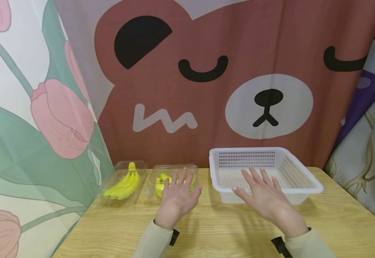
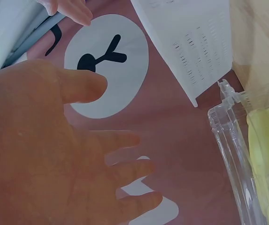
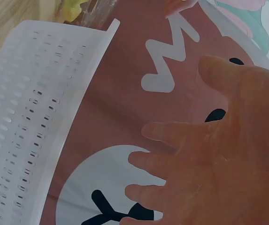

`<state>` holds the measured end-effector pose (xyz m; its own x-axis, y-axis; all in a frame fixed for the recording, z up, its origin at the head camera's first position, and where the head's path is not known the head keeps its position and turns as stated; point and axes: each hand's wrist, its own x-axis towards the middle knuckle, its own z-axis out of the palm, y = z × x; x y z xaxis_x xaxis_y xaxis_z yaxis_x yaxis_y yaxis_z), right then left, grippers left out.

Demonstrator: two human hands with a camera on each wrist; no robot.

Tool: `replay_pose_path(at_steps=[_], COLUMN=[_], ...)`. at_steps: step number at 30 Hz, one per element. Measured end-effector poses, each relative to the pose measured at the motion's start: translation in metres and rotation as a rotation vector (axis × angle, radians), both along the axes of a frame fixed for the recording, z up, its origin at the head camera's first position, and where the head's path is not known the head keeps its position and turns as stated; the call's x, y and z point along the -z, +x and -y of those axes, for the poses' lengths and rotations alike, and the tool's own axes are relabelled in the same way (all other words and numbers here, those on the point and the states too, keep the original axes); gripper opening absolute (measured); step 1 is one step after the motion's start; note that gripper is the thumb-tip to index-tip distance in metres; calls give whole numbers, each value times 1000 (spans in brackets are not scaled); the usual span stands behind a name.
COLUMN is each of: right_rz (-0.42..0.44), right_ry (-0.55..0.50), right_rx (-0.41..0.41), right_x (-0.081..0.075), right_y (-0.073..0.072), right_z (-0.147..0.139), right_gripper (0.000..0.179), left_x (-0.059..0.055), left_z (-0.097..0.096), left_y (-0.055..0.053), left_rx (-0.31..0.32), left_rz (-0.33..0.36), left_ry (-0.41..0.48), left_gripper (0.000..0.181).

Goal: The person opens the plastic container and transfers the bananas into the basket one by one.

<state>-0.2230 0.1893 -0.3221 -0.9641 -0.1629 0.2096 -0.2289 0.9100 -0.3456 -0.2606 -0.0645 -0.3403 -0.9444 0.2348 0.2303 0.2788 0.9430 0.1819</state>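
Both hands are raised over the table with fingers spread, and neither holds anything. In the head view my left hand (image 1: 179, 200) partly covers a clear plastic box (image 1: 192, 167) with yellow fruit (image 1: 158, 186) inside. My right hand (image 1: 268, 200) overlaps the front rim of a white slotted plastic basket (image 1: 219, 189). At the left, a bunch of bananas (image 1: 126, 184) lies in another clear plastic container (image 1: 143, 164). The left wrist view shows the left hand (image 2: 54, 150) with its thumb held apart; the right wrist view shows the right hand (image 3: 209, 150) likewise.
The containers and basket stand along the back of a light wooden table (image 1: 213, 229). Behind it hangs a brown curtain (image 1: 161, 150) with a bear face. A tulip-patterned curtain (image 1: 13, 150) hangs at the left, and a patterned cloth (image 1: 361, 154) at the right.
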Motion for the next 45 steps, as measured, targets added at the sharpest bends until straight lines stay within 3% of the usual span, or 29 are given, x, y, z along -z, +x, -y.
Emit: replay_pose_path(at_steps=[12,25,45], right_rz=[-8,22,36], right_ry=[-10,-36,-52], right_rx=[-26,-70,-137], right_x=[2,7,14], right_y=[-5,-21,-33], right_z=[16,46,104], right_gripper=[87,81,82], left_x=[1,4,6], left_z=[11,37,81], left_y=[0,-6,-12], left_rx=[-22,-37,-95], left_rz=[-9,-28,8], left_ry=[1,7,-36], left_gripper=[61,61,64])
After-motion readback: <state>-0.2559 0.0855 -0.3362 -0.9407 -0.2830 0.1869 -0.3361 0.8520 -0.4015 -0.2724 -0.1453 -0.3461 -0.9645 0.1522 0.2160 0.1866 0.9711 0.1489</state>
